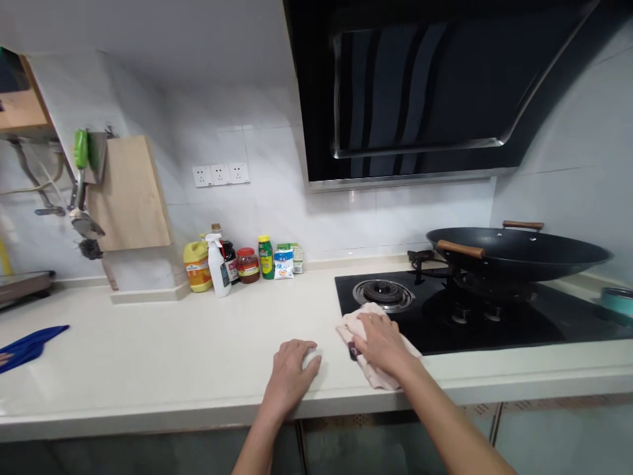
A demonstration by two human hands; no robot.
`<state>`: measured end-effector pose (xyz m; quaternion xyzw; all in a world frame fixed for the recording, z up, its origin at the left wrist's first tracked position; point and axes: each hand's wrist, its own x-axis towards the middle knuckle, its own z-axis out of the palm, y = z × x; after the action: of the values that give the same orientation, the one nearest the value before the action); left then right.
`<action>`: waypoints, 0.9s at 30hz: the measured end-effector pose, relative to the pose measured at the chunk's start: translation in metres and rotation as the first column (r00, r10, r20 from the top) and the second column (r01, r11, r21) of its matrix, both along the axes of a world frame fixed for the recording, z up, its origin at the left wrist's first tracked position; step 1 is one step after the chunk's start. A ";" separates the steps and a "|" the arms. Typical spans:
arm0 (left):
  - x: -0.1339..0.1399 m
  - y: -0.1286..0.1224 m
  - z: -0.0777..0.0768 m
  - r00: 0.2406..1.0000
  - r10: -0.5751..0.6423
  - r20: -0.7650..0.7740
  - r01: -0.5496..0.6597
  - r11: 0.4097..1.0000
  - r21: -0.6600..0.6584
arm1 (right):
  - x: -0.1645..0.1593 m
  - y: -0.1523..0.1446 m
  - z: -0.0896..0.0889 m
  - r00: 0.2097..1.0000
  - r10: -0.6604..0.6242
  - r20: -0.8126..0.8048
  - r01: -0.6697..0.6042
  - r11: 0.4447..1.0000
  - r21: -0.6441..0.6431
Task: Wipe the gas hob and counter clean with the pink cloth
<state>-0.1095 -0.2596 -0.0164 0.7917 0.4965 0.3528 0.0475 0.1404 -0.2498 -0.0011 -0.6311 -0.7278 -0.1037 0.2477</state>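
Note:
My right hand (383,340) lies over a pale pink cloth (378,377), fingers bent onto it. The cloth spreads across the left front corner of the black glass gas stove (403,331) and onto the white countertop (198,359). A small dark patch shows at the cloth's left side, by my thumb. To the left, my left hand (291,368) rests on the countertop near its front edge, thumb and fingers apart with nothing visibly held. The left burner (384,293) sits just beyond the cloth.
A large black wok (519,254) with wooden handles sits on the stove's right side, under the range hood (415,92). Along the wall stand a white spray bottle (218,267), a sauce jar (248,266) and several other containers. Another person's hand (4,358) touches a blue cloth (34,344).

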 end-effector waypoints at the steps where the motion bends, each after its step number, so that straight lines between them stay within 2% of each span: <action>1: 0.000 0.000 0.000 1.000 -0.006 0.015 0.006 1.000 -0.004 | -0.013 -0.003 0.000 0.998 0.063 -0.007 -0.063 0.998 0.000; 4: -0.001 0.001 0.003 0.997 -0.005 0.075 0.007 1.000 -0.021 | -0.044 -0.019 -0.006 0.965 0.259 -0.035 -0.258 0.965 0.049; 7: -0.003 0.002 0.004 0.991 0.016 0.131 -0.008 0.998 -0.054 | -0.054 -0.035 -0.013 0.928 0.361 -0.091 -0.352 0.931 0.100; 14: -0.006 0.005 -0.001 0.990 0.011 0.143 -0.003 0.998 -0.057 | -0.020 -0.048 -0.014 0.899 0.402 -0.176 -0.381 0.914 0.141; 19: -0.004 0.003 -0.001 0.996 0.005 0.090 -0.003 1.000 -0.027 | 0.039 -0.050 -0.026 0.955 0.262 -0.142 -0.239 0.957 0.163; 23: -0.004 0.003 -0.002 0.999 -0.005 0.043 0.004 1.000 0.009 | 0.107 -0.053 -0.038 0.992 0.034 -0.119 -0.015 0.987 0.160; 27: -0.004 0.004 -0.004 1.000 0.000 0.019 0.000 1.000 0.017 | 0.156 -0.060 -0.041 0.972 -0.206 -0.116 0.219 0.970 0.105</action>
<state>-0.1134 -0.2561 -0.0206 0.7886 0.4930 0.3645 0.0457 0.2963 -0.3097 -0.0424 -0.6944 -0.6347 -0.1392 0.3092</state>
